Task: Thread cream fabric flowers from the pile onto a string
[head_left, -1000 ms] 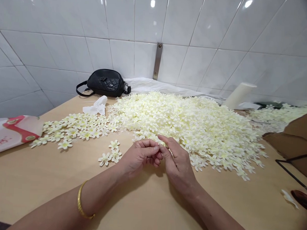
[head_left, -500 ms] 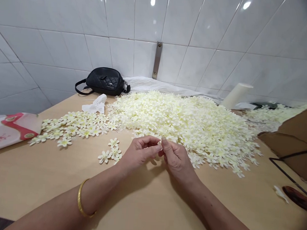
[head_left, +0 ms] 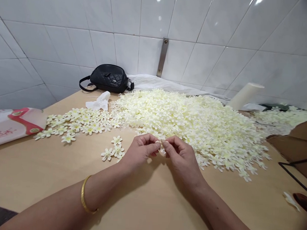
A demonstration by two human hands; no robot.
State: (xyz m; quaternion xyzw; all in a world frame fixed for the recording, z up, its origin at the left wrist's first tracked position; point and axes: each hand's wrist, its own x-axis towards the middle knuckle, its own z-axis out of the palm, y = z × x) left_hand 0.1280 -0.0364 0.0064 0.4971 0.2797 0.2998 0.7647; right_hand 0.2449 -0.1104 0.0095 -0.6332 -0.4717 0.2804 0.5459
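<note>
My left hand [head_left: 139, 150] and my right hand [head_left: 182, 159] meet in front of the big flower pile, both with thumb and fingers pinched. Between their fingertips is a small pale flower [head_left: 161, 149], gripped from both sides and partly hidden by the fingers. The large heap of cream-white flowers [head_left: 188, 119] lies just beyond my hands. To the left of my left hand sit several loose flowers [head_left: 107, 154] on the tan table [head_left: 53, 172]. A looser spread of flowers with yellow centres [head_left: 90, 128] lies farther left.
At the back left are a black bag [head_left: 109, 78] and a crumpled white tissue [head_left: 98, 101]. A white and red package [head_left: 17, 125] lies at the left edge. A white roll [head_left: 246, 96] leans behind the heap, and brown cardboard [head_left: 293, 143] stands at the right.
My fingertips have drawn slightly apart, showing more of the pale flower between them. My right hand has turned a little, its fingers now more visible. The whole view has shifted slightly.
</note>
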